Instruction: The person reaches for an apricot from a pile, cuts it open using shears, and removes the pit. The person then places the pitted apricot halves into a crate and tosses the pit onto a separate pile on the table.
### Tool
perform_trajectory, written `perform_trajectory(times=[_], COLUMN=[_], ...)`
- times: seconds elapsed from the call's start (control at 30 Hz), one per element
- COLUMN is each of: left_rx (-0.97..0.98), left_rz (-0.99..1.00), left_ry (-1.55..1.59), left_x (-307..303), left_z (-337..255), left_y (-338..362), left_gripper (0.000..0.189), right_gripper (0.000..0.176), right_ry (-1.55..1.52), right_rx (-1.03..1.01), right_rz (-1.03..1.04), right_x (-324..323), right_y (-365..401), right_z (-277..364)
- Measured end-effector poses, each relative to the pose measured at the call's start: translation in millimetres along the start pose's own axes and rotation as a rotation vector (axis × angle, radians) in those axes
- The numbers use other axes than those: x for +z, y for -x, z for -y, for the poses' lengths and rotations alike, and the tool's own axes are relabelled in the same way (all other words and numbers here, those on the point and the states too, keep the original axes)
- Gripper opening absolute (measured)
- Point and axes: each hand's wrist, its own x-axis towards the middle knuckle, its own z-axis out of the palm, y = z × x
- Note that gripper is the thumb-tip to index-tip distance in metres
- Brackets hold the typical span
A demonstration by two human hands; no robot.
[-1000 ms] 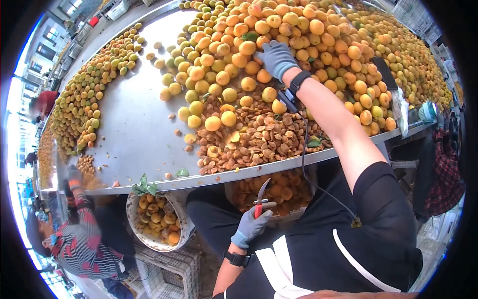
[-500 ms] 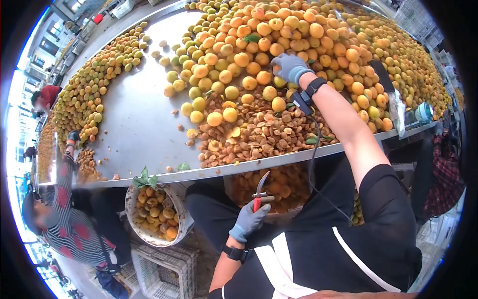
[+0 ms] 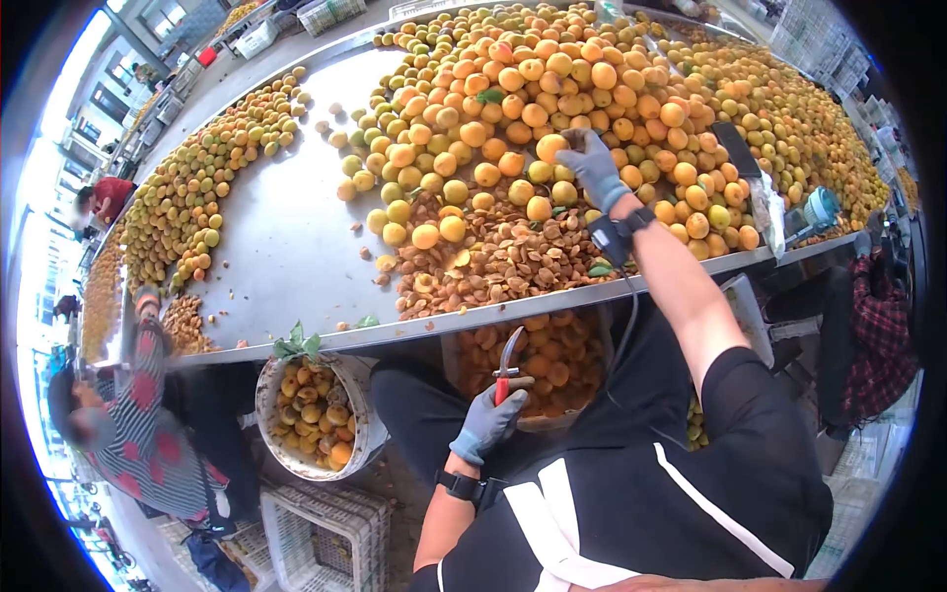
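Note:
My right hand (image 3: 595,170), in a grey glove, reaches onto the steel table (image 3: 286,247) and closes its fingers on an orange apricot (image 3: 549,148) at the near side of the big apricot heap (image 3: 592,89). A black wrist strap with a cable runs down that arm. Below the table edge, my gloved left hand (image 3: 485,424) grips red-handled cutters (image 3: 507,363), blades pointing up. The cutters sit in front of a tub of apricot halves (image 3: 552,360). A mound of brown pits (image 3: 503,261) lies on the table between my hands.
A round basin of apricots (image 3: 314,412) with leaves stands under the table at left, above a white crate (image 3: 335,538). A co-worker in striped clothes (image 3: 138,434) works at the left. Greener apricots (image 3: 187,197) line the table's far left. A person in plaid (image 3: 878,335) is at right.
My right hand has drawn back from the heap toward the table edge and now has an apricot at its fingertips. The left hand with the cutters stayed nearly still. The co-worker shifted.

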Motion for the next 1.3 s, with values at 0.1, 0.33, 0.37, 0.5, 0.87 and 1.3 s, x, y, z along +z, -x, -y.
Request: perform_trajectory(times=[0.1,0.33,0.37,0.5,0.87,1.3], left_rx=[0.047,0.132,0.121,0.314,0.378,0.748], left_rz=[-0.004,0.038,0.035,-0.034,-0.073,-0.501], left_ry=[0.010,0.056,0.057,-0.178,-0.324,-0.971], left_x=[-0.5,3.2,4.9,15.7,31.5,16.6], left_z=[4.8,-5.3,-7.5,-14.0,-29.5,-36.9], left_y=[-0.8,9.3,12.3,21.9,47.9,49.2], left_gripper=[0.025,0.027,0.027,0.028,0.031,0.036], right_gripper=[0.039,0.042,0.049,0.062,0.042,0.051], right_ry=[-1.264,-0.907,-0.942,-0.817,-1.473,-1.273], right_rx=[0.466,0.222,0.208,0.234,0.710,0.742], right_rz=[0.268,0.343,0.417,0.412,0.388,0.569], right_x=[-13.6,-10.8,-12.3,-15.2,10.8,40.0], right_y=[59.8,172.8,183.3,233.7,279.0,268.3], right_z=[50.0,94.9,94.2,100.6,94.3,114.8])
